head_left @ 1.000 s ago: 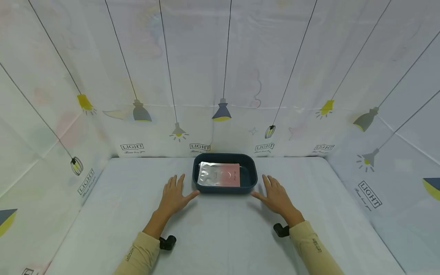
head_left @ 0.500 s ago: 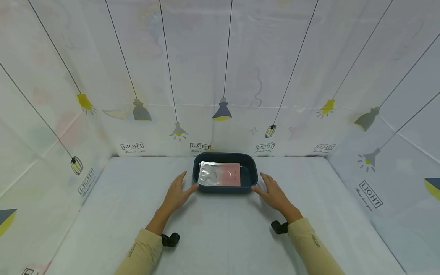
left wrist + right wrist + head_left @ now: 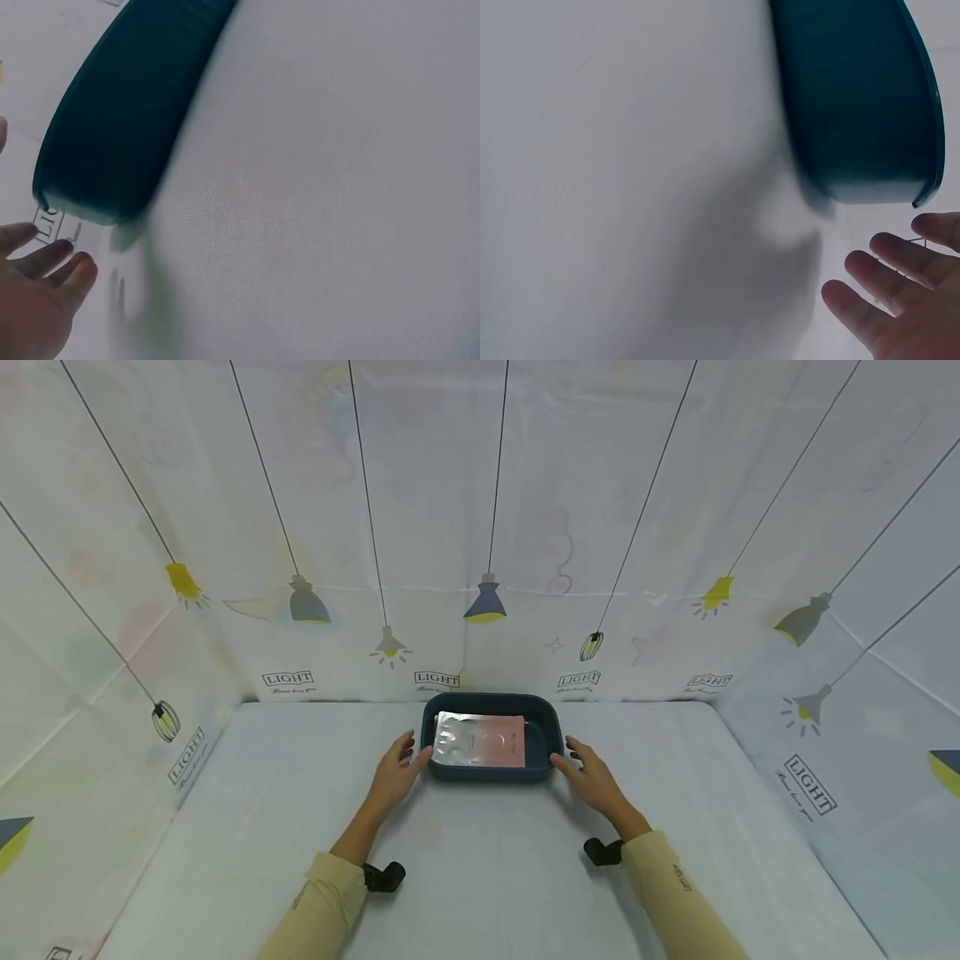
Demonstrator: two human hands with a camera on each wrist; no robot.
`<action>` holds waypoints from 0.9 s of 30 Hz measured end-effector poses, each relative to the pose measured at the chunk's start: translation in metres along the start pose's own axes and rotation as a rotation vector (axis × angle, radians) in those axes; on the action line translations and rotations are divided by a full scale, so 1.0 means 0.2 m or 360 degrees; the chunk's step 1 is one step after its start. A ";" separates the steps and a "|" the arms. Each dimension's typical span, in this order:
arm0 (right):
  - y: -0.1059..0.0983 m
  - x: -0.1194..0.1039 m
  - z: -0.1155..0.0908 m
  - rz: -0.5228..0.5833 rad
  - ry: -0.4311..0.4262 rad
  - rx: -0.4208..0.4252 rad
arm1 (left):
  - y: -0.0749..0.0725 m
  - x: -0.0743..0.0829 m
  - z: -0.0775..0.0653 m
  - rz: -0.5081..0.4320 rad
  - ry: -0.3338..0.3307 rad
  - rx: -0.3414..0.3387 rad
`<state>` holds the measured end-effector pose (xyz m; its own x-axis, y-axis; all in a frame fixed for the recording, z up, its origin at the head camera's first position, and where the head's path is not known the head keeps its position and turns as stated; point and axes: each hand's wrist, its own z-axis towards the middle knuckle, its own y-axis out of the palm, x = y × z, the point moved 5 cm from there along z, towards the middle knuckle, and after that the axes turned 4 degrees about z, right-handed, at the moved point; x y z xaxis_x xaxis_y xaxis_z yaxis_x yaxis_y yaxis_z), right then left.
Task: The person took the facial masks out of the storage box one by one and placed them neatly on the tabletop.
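A dark teal rectangular tub (image 3: pixel 491 774) stands near the far edge of the table in the head view. Inside it lies a flat foil sachet (image 3: pixel 478 741), silver on the left and pink on the right, covering the tub's left and middle. My left hand (image 3: pixel 393 774) is at the tub's left end, its thumb at the front left corner. At the opposite end is my right hand (image 3: pixel 596 783), thumb near the front right corner. Both wrist views show slightly bent fingers just off the tub's end walls: the left fingers (image 3: pixel 79 276) and the right fingers (image 3: pixel 855 300).
A white cloth covers the table (image 3: pixel 487 868). Behind and at both sides hang white sheets (image 3: pixel 480 485) printed with lamps. Each wrist carries a small black camera, the left camera (image 3: pixel 384 877) and the right camera (image 3: pixel 602 852).
Both hands have moved inward to the tub's ends, and their fingers, spread before, are now closer together and more bent. The tub and the sachet have stayed in place.
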<state>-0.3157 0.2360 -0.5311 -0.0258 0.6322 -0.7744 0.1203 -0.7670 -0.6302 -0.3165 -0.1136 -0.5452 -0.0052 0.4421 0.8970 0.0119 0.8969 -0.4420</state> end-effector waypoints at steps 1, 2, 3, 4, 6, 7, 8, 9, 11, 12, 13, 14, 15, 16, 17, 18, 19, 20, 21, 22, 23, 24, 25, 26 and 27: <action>0.00 0.00 0.00 0.0023 0.0005 -0.0001 | 0.01 0.00 0.01 -0.0031 -0.0009 0.0003; 0.00 0.00 0.01 0.0045 0.0012 0.0001 | 0.01 -0.01 0.01 -0.0050 -0.0005 0.0003; 0.01 0.01 0.02 0.0064 0.0018 0.0002 | 0.02 -0.01 0.01 -0.0070 -0.0007 0.0001; 0.01 0.01 0.02 0.0095 0.0031 0.0007 | 0.03 -0.01 0.02 -0.0091 -0.0007 -0.0001; 0.01 0.01 0.03 0.0126 0.0029 0.0019 | 0.04 -0.02 0.02 -0.0127 -0.0008 0.0002; 0.01 0.02 0.03 0.0149 0.0031 0.0020 | 0.04 -0.02 0.02 -0.0137 -0.0009 0.0003; 0.02 0.02 0.03 0.0176 0.0036 0.0025 | 0.05 -0.02 0.02 -0.0140 -0.0005 0.0001; 0.02 0.02 0.04 0.0211 0.0044 0.0025 | 0.05 -0.02 0.02 -0.0143 -0.0010 0.0004; 0.03 0.03 0.04 0.0292 0.0063 0.0024 | 0.06 -0.01 0.02 -0.0163 -0.0012 0.0016; 0.03 0.03 0.04 0.0346 0.0079 0.0027 | 0.06 -0.01 0.02 -0.0175 -0.0011 0.0022; 0.04 0.03 0.04 0.0391 0.0088 0.0027 | 0.06 0.00 0.02 -0.0189 -0.0010 0.0027; 0.04 0.03 0.04 0.0442 0.0097 0.0034 | 0.06 0.00 0.02 -0.0208 -0.0015 0.0032; 0.04 0.02 0.04 0.0483 0.0101 0.0037 | 0.06 0.00 0.02 -0.0232 -0.0021 0.0037; 0.04 0.02 0.04 0.0516 0.0102 0.0042 | 0.06 0.01 0.02 -0.0255 -0.0025 0.0042; 0.05 0.02 0.04 0.0544 0.0106 0.0047 | 0.06 0.01 0.01 -0.0274 -0.0028 0.0045; 0.05 0.02 0.04 0.0570 0.0110 0.0055 | 0.06 0.01 0.02 -0.0283 -0.0027 0.0051; 0.05 0.02 0.04 0.0587 0.0112 0.0058 | 0.07 0.01 0.02 -0.0291 -0.0026 0.0053; 0.05 0.01 0.04 0.0601 0.0117 0.0061 | 0.07 0.01 0.02 -0.0303 -0.0032 0.0054; 0.05 0.01 0.04 0.0605 0.0118 0.0063 | 0.07 0.01 0.01 -0.0313 -0.0036 0.0055; 0.05 0.01 0.04 0.0613 0.0122 0.0066 | 0.07 0.01 0.01 -0.0316 -0.0034 0.0057; 0.05 0.01 0.05 0.0619 0.0124 0.0068 | 0.07 0.01 0.01 -0.0325 -0.0035 0.0059; 0.06 0.02 0.05 0.0624 0.0121 0.0068 | 0.07 0.01 0.01 -0.0334 -0.0038 0.0062; 0.06 0.02 0.05 0.0629 0.0117 0.0069 | 0.07 0.01 0.01 -0.0342 -0.0036 0.0066; 0.06 0.02 0.05 0.0638 0.0110 0.0070 | 0.07 0.01 0.01 -0.0356 -0.0042 0.0071; 0.06 0.02 0.05 0.0650 0.0100 0.0071 | 0.08 0.00 0.01 -0.0361 -0.0036 0.0074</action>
<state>-0.3237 0.2280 -0.5425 0.0762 0.2796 -0.9571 0.0649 -0.9592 -0.2751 -0.3186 -0.0997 -0.5510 -0.0249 0.2285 0.9732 -0.0382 0.9726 -0.2293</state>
